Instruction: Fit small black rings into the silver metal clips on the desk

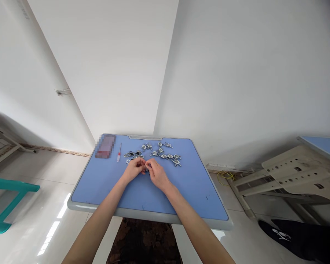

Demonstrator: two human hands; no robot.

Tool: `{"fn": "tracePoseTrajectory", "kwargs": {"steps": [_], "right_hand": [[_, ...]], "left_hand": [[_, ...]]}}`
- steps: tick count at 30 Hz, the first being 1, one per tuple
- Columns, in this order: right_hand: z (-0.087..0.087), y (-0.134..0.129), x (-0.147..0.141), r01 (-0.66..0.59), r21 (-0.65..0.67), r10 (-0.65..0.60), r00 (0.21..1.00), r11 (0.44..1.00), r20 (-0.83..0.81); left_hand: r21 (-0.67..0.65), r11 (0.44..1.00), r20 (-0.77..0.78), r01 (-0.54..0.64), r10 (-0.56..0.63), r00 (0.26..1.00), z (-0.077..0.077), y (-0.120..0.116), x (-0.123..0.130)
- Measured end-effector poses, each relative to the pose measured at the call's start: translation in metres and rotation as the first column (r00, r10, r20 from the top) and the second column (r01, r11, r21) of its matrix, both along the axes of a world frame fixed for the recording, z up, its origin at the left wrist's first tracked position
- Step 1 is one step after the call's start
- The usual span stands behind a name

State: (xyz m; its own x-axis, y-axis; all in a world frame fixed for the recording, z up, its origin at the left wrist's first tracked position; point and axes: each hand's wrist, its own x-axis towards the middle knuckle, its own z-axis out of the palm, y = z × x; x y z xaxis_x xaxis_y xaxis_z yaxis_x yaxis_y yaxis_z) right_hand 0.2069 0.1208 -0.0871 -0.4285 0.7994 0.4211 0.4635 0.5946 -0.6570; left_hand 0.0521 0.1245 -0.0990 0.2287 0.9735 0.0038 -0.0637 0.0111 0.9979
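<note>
Left hand (134,169) and right hand (157,174) are pinching a small metal part (147,169), fingers (150,165) closed. More metal parts (162,154) are lying on the blue worktop (165,198).

On the table (178,198), a blurred flat object (105,146) is placed at the far left corner, with a small screwdriver (118,152) just to its right. Metal fittings (161,152) are scattered right of the screwdriver. An overturned desk (297,172) is set on the floor (44,205) right of the table, with a yellow cable (224,176) lying beside it.
</note>
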Motion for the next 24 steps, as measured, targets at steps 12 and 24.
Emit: {"fn": "tracePoseTrajectory", "kwargs": {"steps": [12,24], "right_hand": [[0.0039,0.0058,-0.0029,0.095,-0.204,-0.134,0.973,0.974,-0.187],[0.0068,0.0033,-0.0038,0.107,-0.174,-0.140,0.973,0.979,-0.186]], "left_hand": [[-0.030,0.999,0.065,-0.039,0.041,0.997,0.0062,-0.0004,0.0017],[-0.026,0.996,0.051,-0.079,0.081,0.995,0.0035,0.0016,-0.0003]]}}
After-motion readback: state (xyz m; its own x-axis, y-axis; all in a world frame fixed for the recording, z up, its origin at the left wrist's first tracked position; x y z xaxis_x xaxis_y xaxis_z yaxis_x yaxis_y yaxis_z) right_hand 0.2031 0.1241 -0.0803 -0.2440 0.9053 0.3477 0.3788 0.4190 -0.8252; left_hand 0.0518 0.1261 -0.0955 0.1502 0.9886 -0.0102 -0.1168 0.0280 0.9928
